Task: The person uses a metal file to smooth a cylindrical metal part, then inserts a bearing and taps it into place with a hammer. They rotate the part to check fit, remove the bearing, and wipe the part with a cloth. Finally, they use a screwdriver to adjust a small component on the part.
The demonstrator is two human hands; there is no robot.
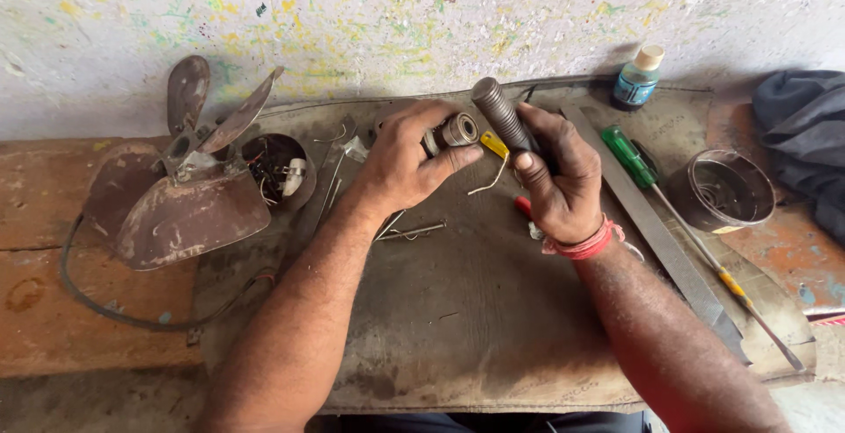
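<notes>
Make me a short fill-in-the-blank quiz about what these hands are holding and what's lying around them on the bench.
1. The left hand holds a small round metal ____.
2. The right hand grips a dark threaded ____.
3. The screwdriver beside the long flat file has a ____ handle.
4. The old fan lies to the ____ of both hands.

Missing words: bearing; rod; green; left

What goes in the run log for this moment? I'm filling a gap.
left hand: holds bearing | right hand: holds threaded rod | nearby: green screwdriver, flat file | surface: mat
</notes>
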